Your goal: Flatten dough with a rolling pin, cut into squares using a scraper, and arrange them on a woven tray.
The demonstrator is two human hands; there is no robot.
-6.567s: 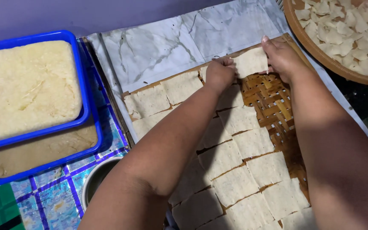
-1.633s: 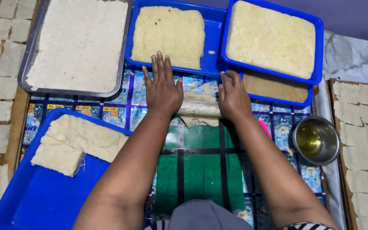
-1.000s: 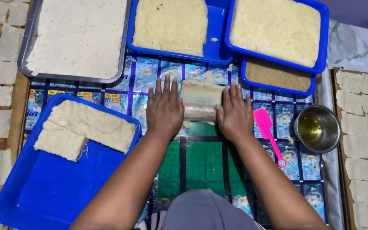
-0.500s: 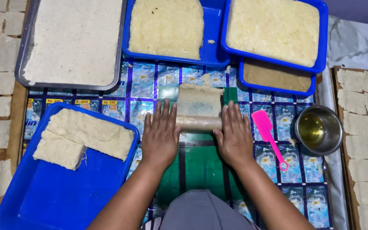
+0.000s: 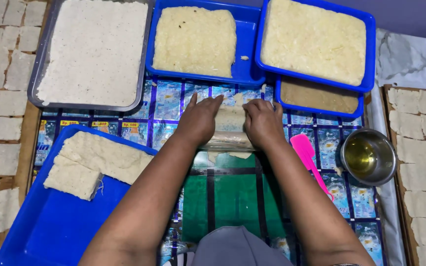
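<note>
both hands lie palm-down on a pale dough roll (image 5: pixel 230 129) at the middle of the patterned surface (image 5: pixel 232 197); the left hand (image 5: pixel 200 120) presses its left end and the right hand (image 5: pixel 262 123) its right end, fingers flat, gripping nothing; just right of the right hand lies a pink spatula (image 5: pixel 307 155), and beyond it a steel bowl (image 5: pixel 369 156) of yellow oil; a blue tray (image 5: pixel 55 221) with flat pale sheets sits at lower left; a metal tray (image 5: pixel 43 74) and more blue trays of pale filling line the far edge.
</note>
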